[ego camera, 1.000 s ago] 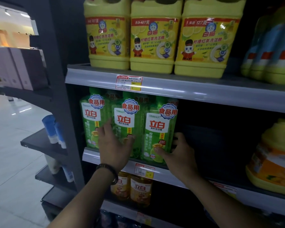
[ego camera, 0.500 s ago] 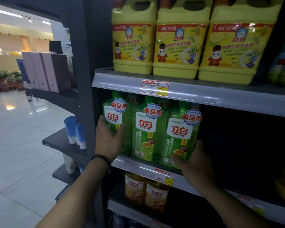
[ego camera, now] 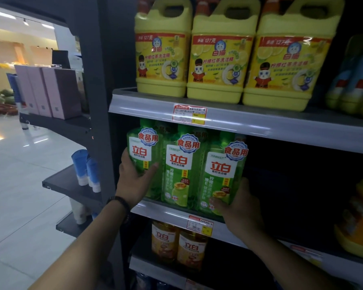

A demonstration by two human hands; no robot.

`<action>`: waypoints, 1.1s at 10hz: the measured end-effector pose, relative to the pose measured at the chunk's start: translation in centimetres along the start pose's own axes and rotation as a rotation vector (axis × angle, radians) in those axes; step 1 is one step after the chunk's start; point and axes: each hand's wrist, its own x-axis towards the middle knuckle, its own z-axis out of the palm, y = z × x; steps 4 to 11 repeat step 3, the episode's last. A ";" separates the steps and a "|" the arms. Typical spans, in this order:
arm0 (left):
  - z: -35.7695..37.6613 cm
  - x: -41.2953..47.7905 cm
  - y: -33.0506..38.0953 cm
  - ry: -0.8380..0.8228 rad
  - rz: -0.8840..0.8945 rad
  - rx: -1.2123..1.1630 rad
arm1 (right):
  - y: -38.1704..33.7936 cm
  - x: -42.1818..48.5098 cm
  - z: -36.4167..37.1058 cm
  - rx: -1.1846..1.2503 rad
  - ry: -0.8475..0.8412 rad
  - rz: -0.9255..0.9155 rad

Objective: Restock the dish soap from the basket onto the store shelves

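Note:
Three green dish soap bottles stand side by side at the left end of the middle shelf [ego camera: 176,213]. My left hand [ego camera: 134,183] wraps the lower part of the left bottle [ego camera: 143,151], thumb across its front. The middle bottle [ego camera: 179,174] stands between the two with no hand on it. My right hand [ego camera: 239,206] cups the lower right corner of the right bottle [ego camera: 222,176]. More green bottles show behind the front row. The basket is out of view.
Three yellow jugs [ego camera: 218,53] fill the shelf above. Two amber bottles [ego camera: 178,245] stand on the shelf below. An orange-yellow jug [ego camera: 358,222] sits at the far right; the shelf between it and the green bottles is dark. Left, an end rack holds pink boxes [ego camera: 50,93] and blue tubes [ego camera: 86,168].
My left hand slid from the middle bottle's front to the left bottle's side. My right hand stays at the right bottle's lower edge. The view shifted left.

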 end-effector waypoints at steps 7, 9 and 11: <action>-1.6 -3.9 3.3 -0.167 -0.082 0.237 | -1.6 -0.6 -2.1 -0.010 -0.156 0.047; -1.6 -3.9 3.3 -0.167 -0.082 0.237 | -1.6 -0.6 -2.1 -0.010 -0.156 0.047; -1.6 -3.9 3.3 -0.167 -0.082 0.237 | -1.6 -0.6 -2.1 -0.010 -0.156 0.047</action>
